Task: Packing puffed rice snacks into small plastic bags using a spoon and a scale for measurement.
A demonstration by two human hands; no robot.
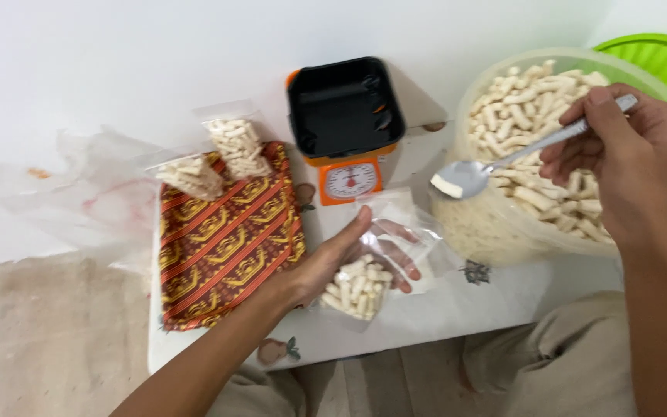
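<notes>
Loose plastic: crumpled clear plastic sheeting is seen at the far left, against the white wall.
Patterned tray: a red and yellow patterned tray is laid along the left part of the low white table.
Filled bags: two clear filled bags of pale snack sticks are propped at the tray's far end, side by side.
Scale: an orange kitchen scale with a black pan is set at the far edge of the table, just beyond the tray's right corner.
Left hand: the left hand is held palm up near the table's front edge; its grip is half open, cradling a clear bag partly filled with sticks.
Spoon: a metal spoon carrying one piece is held above the bag's open mouth.
Right hand: the right hand has its grip closed on the spoon handle.
Tub: a large clear tub of snack sticks stands at the table's right end, under that hand.
Green lid: a green lid is seen behind the tub.
</notes>
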